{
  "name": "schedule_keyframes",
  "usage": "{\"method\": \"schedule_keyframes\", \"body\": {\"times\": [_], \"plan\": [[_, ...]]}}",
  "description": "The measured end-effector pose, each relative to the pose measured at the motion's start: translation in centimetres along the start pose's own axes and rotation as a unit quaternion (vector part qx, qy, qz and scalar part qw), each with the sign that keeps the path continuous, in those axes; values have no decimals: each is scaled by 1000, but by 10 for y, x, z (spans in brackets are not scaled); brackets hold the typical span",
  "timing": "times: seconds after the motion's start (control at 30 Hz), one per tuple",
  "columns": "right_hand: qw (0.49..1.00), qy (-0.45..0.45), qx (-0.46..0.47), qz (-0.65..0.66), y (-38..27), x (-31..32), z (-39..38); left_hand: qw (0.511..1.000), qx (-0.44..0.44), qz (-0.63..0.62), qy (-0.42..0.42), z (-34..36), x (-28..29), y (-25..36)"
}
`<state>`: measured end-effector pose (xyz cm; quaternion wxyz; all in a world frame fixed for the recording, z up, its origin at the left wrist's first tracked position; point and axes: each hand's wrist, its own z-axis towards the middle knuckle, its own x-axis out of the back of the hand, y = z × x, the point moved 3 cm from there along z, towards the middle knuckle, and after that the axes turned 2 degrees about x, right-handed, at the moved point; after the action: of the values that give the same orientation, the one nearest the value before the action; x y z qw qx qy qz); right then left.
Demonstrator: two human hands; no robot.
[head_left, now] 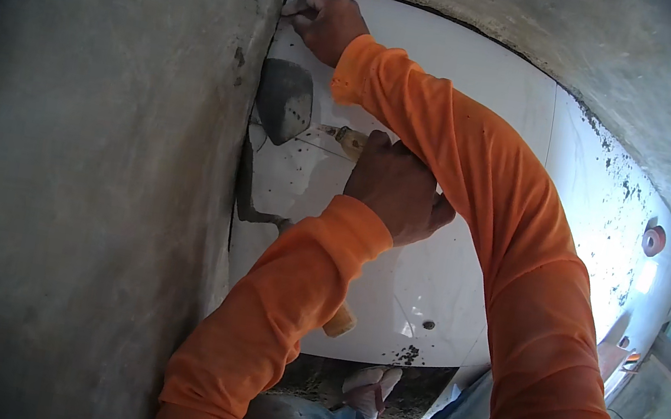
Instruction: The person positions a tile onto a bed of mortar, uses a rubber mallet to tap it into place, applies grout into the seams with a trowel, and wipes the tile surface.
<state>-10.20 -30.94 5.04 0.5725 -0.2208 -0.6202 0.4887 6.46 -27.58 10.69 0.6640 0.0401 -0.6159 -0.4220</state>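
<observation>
A large white glossy tile [430, 58] lies against the grey wall on the left. My left hand [396, 188] is closed around a yellowish handle [350, 142]. Its metal shank points to a dark grey trowel blade [285, 101] near the wall. At the tile's far left corner my right hand [327, 26] is pinched shut, its fingertips by the wall. A thin dark piece shows at those fingertips, too small to name. Nearer me a second dark blade [245, 186] with a bent shank lies along the wall. Under my left forearm a wooden handle end [341, 322] sticks out.
Rough grey walls [118, 140] stand close on the left and far side. Mortar crumbs [409, 355] are scattered at the tile's near edge, by a small dark round thing [429, 324]. A reddish ring-shaped thing [653, 241] lies far right. My foot [369, 386] is just below the tile.
</observation>
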Motion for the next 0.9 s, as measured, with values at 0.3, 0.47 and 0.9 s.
{"method": "schedule_keyframes", "body": {"times": [0.3,0.47,0.9], "plan": [[994,16,85,-69,19,-6,-4,991,3,36,-128,4,-16,3],[997,34,54,-30,36,-32,-7,991,-13,-22,-135,10,9,7],[847,-156,278,-425,46,-41,30,984,-20,19,-175,11,1,11]]}}
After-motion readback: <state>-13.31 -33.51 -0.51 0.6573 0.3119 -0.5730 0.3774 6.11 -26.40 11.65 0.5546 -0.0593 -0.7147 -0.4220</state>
